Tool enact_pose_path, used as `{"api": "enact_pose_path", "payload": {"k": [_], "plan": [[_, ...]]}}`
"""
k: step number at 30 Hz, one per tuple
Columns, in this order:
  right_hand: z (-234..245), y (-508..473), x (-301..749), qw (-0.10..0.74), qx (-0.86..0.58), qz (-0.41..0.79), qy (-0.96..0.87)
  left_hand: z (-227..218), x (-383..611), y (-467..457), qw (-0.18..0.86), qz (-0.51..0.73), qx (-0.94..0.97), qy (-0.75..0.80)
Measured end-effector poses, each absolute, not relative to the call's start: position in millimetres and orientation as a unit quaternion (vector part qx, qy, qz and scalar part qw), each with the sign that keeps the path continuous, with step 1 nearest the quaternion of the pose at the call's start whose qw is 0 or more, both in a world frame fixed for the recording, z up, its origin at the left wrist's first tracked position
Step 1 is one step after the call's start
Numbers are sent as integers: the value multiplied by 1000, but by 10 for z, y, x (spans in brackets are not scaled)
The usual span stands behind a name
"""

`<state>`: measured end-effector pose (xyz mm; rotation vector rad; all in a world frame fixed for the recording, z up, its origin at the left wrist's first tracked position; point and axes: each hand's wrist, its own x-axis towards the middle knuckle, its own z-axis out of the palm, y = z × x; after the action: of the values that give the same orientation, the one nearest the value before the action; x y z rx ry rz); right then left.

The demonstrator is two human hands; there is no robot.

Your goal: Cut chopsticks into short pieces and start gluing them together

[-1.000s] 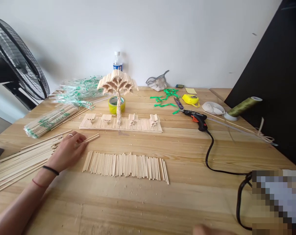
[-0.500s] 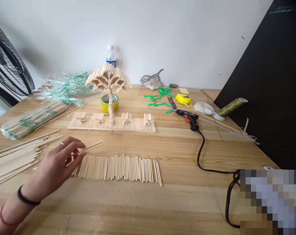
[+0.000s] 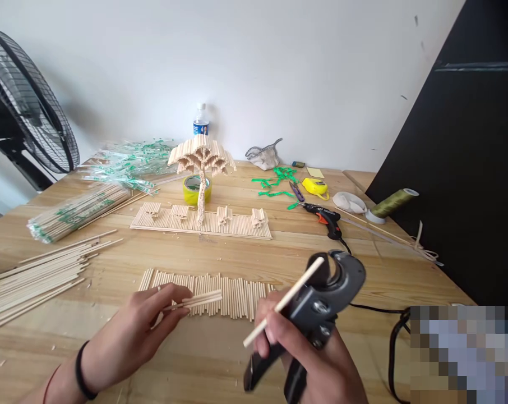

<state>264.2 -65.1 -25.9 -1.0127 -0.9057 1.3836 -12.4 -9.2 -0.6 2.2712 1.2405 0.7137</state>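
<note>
Between its thumb and fingers, my left hand [image 3: 148,322] pinches thin wooden sticks [image 3: 203,298] that point to the right. My right hand [image 3: 308,348] is wrapped round a ratchet cutter [image 3: 342,280] with a hooked metal jaw and dark handles. One short wooden stick [image 3: 296,292] is also held under the right thumb, slanting across the tool. Just behind both hands lies a row of short cut sticks [image 3: 232,292], side by side with uneven ends. Further back stands a stick-built model, a tree [image 3: 202,157] on a flat slatted base [image 3: 241,229].
Loose long sticks [image 3: 39,278] and a bagged bundle [image 3: 81,210] lie at left, near a fan [image 3: 31,101]. A glue gun [image 3: 325,217] with its cord, a tape measure [image 3: 315,187] and a thread spool [image 3: 392,203] are at right. Behind the tree sits tape [image 3: 190,193].
My right hand has come into view with the cutter and a short stick. My left hand, still pinching sticks, has moved right and toward me. The view has shifted a little.
</note>
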Motion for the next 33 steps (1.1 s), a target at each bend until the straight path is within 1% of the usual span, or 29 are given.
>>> {"api": "enact_pose_path", "payload": {"k": [3,6,9,14,22,27,33], "plan": [[58,-395,2418,567,-458,571,-378,14,-72,-144,251,255,824,440],[180,-342,2292,561,-484,554,-379,44,-32,-186,270,258,818,437],[116,-359,2268,558,-482,563,-372,70,0,-216,298,260,809,434],[-24,-345,2279,558,-460,613,-317,64,34,-249,331,263,790,444],[-22,-401,2157,582,-433,639,-255,38,69,-285,399,250,755,457],[44,-442,2099,591,-452,600,-294,70,92,-313,426,246,731,473],[-19,-510,2047,554,-441,605,-364,138,88,-298,450,231,735,451]]}}
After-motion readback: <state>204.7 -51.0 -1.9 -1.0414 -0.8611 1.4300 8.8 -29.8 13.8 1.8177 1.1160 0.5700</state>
